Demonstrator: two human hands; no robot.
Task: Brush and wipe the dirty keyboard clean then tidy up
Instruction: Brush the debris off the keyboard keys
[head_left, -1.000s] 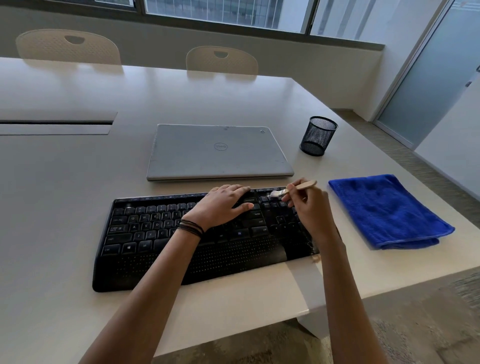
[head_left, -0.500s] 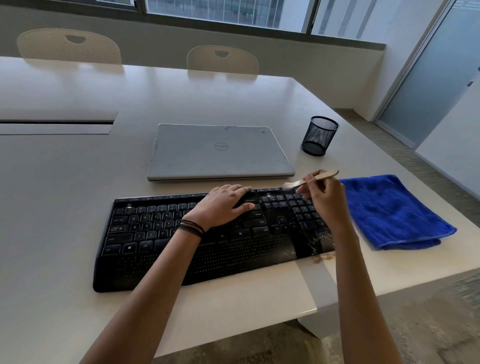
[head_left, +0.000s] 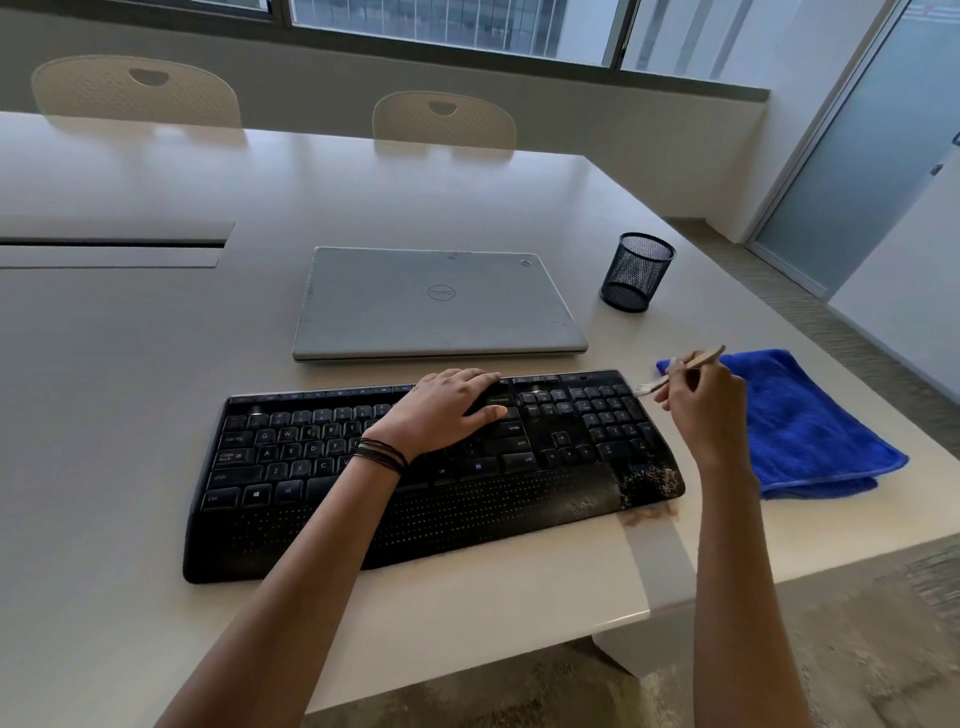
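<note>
The black keyboard (head_left: 322, 457) lies on the pale counter (head_left: 130, 415) before you, with brown crumbs (head_left: 649, 475) gathered on its near right corner and spilling onto the counter. Your left hand (head_left: 441, 410) rests flat and straight-fingered on the keys, while your right hand (head_left: 701, 405) pinches a small wooden-handled brush (head_left: 704, 357), bristles at the far right corner. A folded blue cloth (head_left: 810, 426) lies just right; behind are a closed laptop (head_left: 436, 304) and a black mesh cup (head_left: 636, 273), contents not discernible, with two chairs (head_left: 135, 91) under the window (head_left: 441, 26).
</note>
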